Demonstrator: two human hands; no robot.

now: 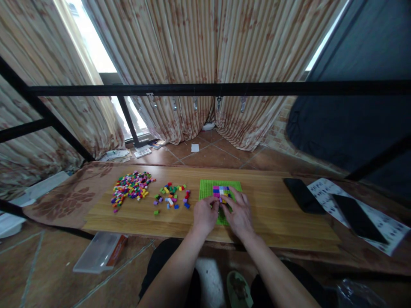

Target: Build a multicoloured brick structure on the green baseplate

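A green studded baseplate (203,188) lies on the wooden board, with a block of pink, purple, white, blue and yellow building bricks (221,191) built up on it. My left hand (205,214) is over the plate's left part, its thumb and fingers pinched together. From the right, my right hand (240,214) reaches over the built bricks with its fingers bent. The fingertips of both hands meet around a small purple building brick (220,199) at the near edge of the block. My fingers hide part of the bricks there.
Left of the plate are small sorted groups of bricks (171,198) and a large mixed pile (131,187). A black tablet-like device (303,196), a printed sheet (393,229) and a black phone (359,218) lie right. A clear plastic box (96,252) sits low at left.
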